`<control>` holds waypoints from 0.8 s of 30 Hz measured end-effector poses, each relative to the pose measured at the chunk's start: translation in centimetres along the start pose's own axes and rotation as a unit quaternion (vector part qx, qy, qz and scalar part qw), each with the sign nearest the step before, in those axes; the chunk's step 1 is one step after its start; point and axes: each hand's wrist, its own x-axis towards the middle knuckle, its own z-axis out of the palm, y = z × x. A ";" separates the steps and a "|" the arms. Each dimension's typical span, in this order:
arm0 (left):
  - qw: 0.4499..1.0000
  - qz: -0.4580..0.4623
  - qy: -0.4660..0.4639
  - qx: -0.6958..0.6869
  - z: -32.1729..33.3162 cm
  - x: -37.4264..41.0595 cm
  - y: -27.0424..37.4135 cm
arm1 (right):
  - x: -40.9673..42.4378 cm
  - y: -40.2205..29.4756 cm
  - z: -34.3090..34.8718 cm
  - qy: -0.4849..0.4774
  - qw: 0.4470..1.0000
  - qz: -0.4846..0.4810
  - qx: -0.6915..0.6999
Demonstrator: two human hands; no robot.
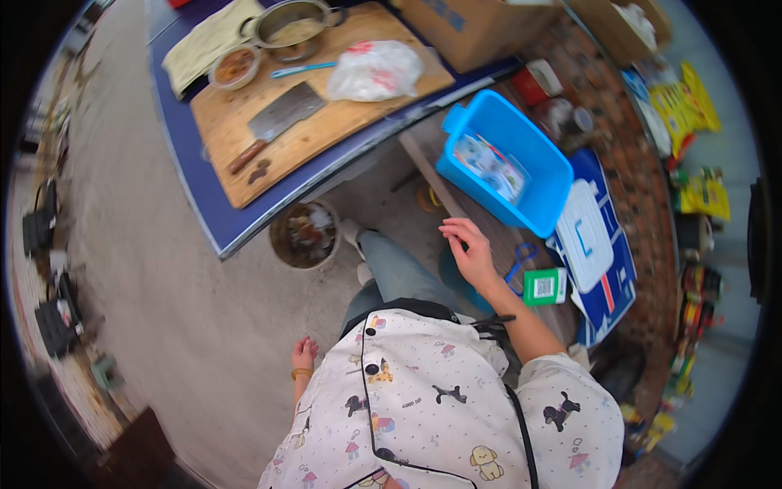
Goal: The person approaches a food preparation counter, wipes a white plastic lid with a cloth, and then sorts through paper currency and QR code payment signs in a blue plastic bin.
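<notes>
My right hand (469,249) hangs over the edge of a wooden bench, with nothing in its loosely curled fingers. Just beyond it stands a blue plastic bin (544,183) that holds printed plastic packets (489,168). My left hand (305,350) is low at my side, its fingers partly curled; whether it holds anything is not clear. On a wooden cutting board (348,131) lie a cleaver (287,110) with a wooden handle, a blue-handled tool (303,69) and a white plastic bag (376,70). A metal pot (292,27) and a bowl of reddish food (234,66) are at its far side.
Under the corner of the blue table (201,208) stands a waste bucket (304,235). Right of the bin are a white lid (584,235) and a green card with a printed code (544,286). A cardboard box (476,30) stands behind. Yellow packets (684,107) lie far right.
</notes>
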 end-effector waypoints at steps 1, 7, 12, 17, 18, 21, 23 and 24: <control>1.000 -0.003 -0.017 0.006 0.2 0.9 0.2 | 0.1 -0.1 -1.2 0.025 1.000 -0.013 0.003; 0.986 0.105 -0.082 0.101 5.2 5.7 9.5 | 2.5 9.0 -11.3 0.198 0.967 0.131 -0.088; 0.959 0.223 -0.125 0.123 12.1 2.6 23.4 | 8.7 21.7 -13.2 0.214 0.794 0.556 0.118; 0.878 0.311 -0.328 0.155 25.0 -9.1 37.9 | 8.2 28.3 -13.2 0.228 0.717 0.609 0.252; 0.854 0.333 -0.376 0.139 27.2 -12.0 40.1 | 8.8 29.1 -12.6 0.217 0.736 0.610 0.200; 0.720 0.393 -0.557 0.127 33.0 -20.3 45.5 | 10.0 30.3 -13.4 0.083 0.731 0.641 0.218; 0.579 0.397 -0.708 0.081 36.4 -23.8 47.2 | 10.3 30.4 -13.5 0.069 0.749 0.622 0.220; 0.489 0.393 -0.779 0.029 37.9 -24.9 47.5 | 10.8 29.8 -13.0 0.054 0.760 0.610 0.215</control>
